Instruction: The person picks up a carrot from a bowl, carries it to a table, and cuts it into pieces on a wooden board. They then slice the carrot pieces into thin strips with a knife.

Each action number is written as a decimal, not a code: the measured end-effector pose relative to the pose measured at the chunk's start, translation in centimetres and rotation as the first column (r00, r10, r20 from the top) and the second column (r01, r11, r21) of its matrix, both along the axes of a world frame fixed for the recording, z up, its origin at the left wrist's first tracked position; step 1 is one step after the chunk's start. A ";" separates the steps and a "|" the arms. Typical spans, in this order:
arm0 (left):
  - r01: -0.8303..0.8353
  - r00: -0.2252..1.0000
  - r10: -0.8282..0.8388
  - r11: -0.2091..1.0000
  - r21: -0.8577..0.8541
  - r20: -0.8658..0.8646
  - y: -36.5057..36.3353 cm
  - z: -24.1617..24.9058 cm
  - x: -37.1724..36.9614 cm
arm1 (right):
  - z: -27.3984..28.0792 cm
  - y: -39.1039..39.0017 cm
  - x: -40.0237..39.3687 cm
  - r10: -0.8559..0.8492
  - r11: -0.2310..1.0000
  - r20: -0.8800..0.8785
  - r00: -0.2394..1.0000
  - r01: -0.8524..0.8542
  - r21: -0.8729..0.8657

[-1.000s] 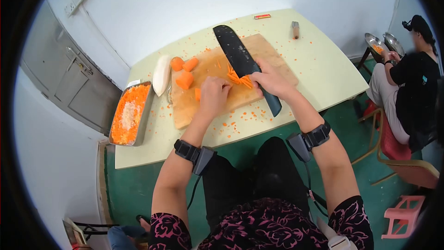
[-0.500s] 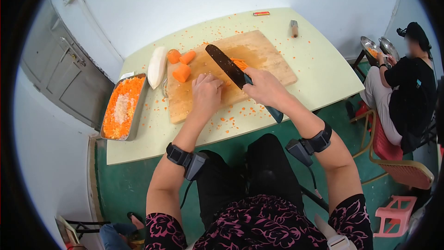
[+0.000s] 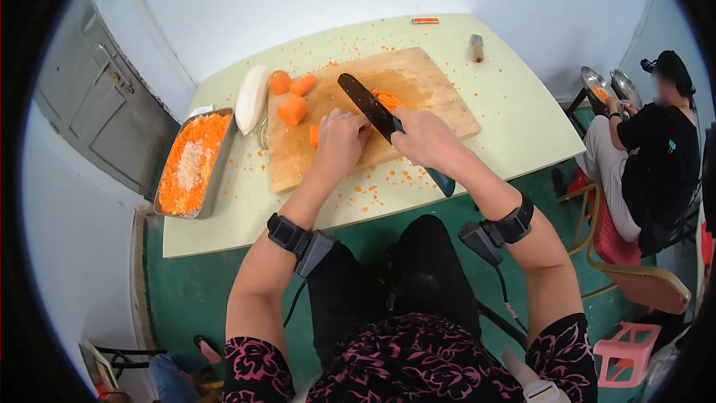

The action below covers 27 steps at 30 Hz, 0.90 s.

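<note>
Knife [image 3: 367,104] gripped tight in right hand [image 3: 425,138]; left hand [image 3: 339,142] fingers curled on carrot piece [image 3: 315,135].

Pale green surface [image 3: 514,116], strewn with small orange crumbs. Metal tray [image 3: 216,172] at the left edge, filled with grated orange and white shreds. White radish [image 3: 251,98] lying between tray and board. Three carrot chunks [image 3: 291,97] grouped at the board's far left corner. Small red object [image 3: 424,21] near the far edge. Short wooden-handled item [image 3: 476,48] near the far right corner. Grey door [image 3: 97,112] at left wall; white wall behind. Green floor [image 3: 194,283] below. Seated person [image 3: 656,157] in black at right, beside two metal bowls [image 3: 610,83]. Red chair [image 3: 634,269] and pink stool [image 3: 623,347] at right.
</note>
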<state>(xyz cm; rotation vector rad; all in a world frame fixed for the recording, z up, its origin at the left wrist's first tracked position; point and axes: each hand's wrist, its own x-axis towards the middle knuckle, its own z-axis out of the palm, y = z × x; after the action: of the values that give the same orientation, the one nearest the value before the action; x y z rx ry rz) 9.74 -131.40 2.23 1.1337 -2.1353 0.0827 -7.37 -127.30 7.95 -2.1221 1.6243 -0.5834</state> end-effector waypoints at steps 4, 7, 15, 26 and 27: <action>0.045 0.995 -0.043 0.999 0.015 -0.090 -0.3 -0.9 -0.2 | 1.0 -0.2 0.5 0.028 0.999 -0.015 0.999 -0.028 0.033; 0.019 0.981 0.014 0.986 0.163 -0.193 -0.3 -1.4 0.1 | 0.5 -1.1 0.4 0.041 0.999 0.040 0.998 -0.041 0.006; -0.023 0.998 0.024 1.000 -0.011 0.050 0.9 -0.3 0.7 | 1.7 -1.7 0.1 0.072 0.993 -0.001 0.997 -0.071 0.097; 0.005 0.995 0.002 0.997 -0.072 0.096 -0.6 -0.2 -0.1 | 2.6 -0.6 0.2 0.054 0.996 -0.085 0.995 -0.047 0.081; 0.002 0.996 0.004 0.997 -0.073 0.089 -0.5 -0.3 -0.1 | 2.5 -0.6 0.2 0.056 0.996 -0.087 0.995 -0.050 0.075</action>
<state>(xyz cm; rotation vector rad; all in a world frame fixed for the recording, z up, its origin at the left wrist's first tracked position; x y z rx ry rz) 9.60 -131.89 1.97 1.1070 -2.1912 0.2137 -7.19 -127.95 10.49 -2.1583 1.6052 -0.4114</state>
